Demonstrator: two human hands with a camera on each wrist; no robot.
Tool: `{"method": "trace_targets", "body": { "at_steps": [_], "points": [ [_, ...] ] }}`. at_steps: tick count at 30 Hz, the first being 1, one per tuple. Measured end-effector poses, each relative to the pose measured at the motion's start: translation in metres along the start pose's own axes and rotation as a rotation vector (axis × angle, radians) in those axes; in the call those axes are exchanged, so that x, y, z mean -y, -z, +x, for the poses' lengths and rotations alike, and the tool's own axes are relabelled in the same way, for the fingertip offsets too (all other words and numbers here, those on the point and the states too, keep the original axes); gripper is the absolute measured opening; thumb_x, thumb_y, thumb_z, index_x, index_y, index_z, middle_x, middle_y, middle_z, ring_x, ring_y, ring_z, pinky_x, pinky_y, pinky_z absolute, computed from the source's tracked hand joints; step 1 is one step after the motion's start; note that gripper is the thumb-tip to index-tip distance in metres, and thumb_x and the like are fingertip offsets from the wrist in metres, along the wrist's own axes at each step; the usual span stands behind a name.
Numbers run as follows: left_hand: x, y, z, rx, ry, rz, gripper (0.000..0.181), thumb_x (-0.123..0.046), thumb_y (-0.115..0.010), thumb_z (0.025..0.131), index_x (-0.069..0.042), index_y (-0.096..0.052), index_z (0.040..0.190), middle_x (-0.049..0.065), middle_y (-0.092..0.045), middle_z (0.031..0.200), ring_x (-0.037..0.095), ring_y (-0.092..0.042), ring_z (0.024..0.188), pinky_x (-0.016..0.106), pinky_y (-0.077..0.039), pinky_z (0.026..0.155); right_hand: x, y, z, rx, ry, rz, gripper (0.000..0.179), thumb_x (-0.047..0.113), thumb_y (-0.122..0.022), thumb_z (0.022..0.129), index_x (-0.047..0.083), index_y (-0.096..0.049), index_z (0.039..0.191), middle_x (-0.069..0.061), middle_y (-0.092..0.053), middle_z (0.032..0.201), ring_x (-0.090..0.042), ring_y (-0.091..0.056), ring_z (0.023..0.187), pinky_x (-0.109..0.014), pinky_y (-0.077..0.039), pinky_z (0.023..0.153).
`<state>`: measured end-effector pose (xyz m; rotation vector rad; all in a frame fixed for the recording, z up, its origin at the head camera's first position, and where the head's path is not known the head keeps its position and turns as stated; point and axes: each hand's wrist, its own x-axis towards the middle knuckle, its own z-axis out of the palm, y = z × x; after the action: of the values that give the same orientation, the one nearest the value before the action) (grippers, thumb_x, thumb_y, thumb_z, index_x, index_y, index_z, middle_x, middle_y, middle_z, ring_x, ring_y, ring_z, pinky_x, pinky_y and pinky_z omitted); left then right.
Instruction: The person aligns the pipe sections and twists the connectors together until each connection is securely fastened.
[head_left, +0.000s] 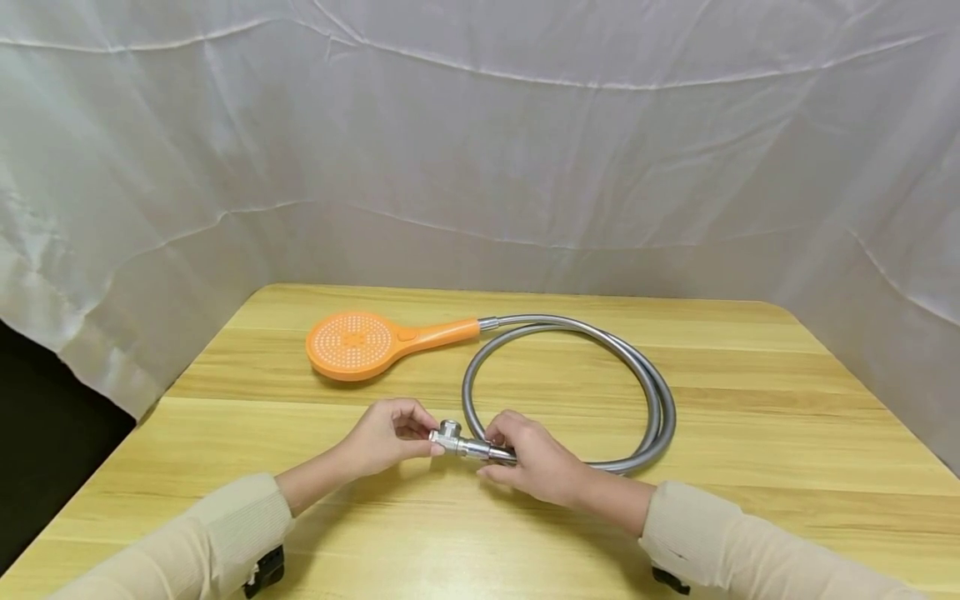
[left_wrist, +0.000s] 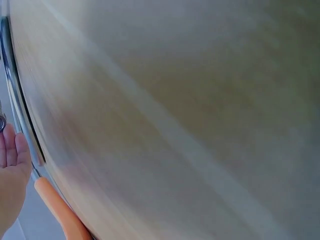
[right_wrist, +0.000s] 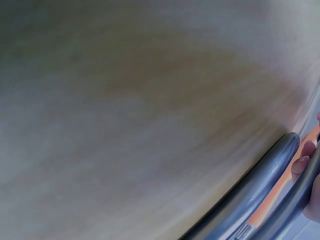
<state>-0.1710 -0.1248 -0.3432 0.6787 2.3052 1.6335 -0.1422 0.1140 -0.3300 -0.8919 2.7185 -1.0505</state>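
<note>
Between my two hands, a small chrome tee-shaped valve fitting [head_left: 450,439] lines up with the end of a grey shower hose [head_left: 664,408]. My left hand [head_left: 378,437] pinches the left end of the fitting between thumb and fingers. On the other side, my right hand [head_left: 543,460] holds the hose end, thumb below and index finger above. The fitting meets the hose's metal end just left of the right fingertips. At the image edge, the right wrist view catches some fingers [right_wrist: 302,162] behind a stretch of hose [right_wrist: 250,200].
An orange hand shower [head_left: 352,343] lies face up at the back left, its handle joined to the hose's other end. The hose loops across the middle of the wooden table [head_left: 750,400]. White cloth [head_left: 525,150] hangs behind and at the sides.
</note>
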Motion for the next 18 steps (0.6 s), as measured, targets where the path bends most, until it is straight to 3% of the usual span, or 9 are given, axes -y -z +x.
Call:
{"method": "trace_targets", "body": {
  "at_steps": [18],
  "points": [
    [0.0014,0.0003,-0.0003,0.005,-0.005,-0.006,0.024,-0.006,-0.075,0.075,0.007,-0.062,0.090,0.019,-0.066,0.088,0.015,-0.063,0.077,0.020,-0.055,0.072,0.0002,-0.0040,-0.0009,-0.072,0.013,-0.032,0.023,0.010,-0.074,0.078,0.010,-0.052,0.082,0.002,-0.052,0.078,0.000,-0.045,0.062,-0.016,-0.044,0.050]
  ]
}}
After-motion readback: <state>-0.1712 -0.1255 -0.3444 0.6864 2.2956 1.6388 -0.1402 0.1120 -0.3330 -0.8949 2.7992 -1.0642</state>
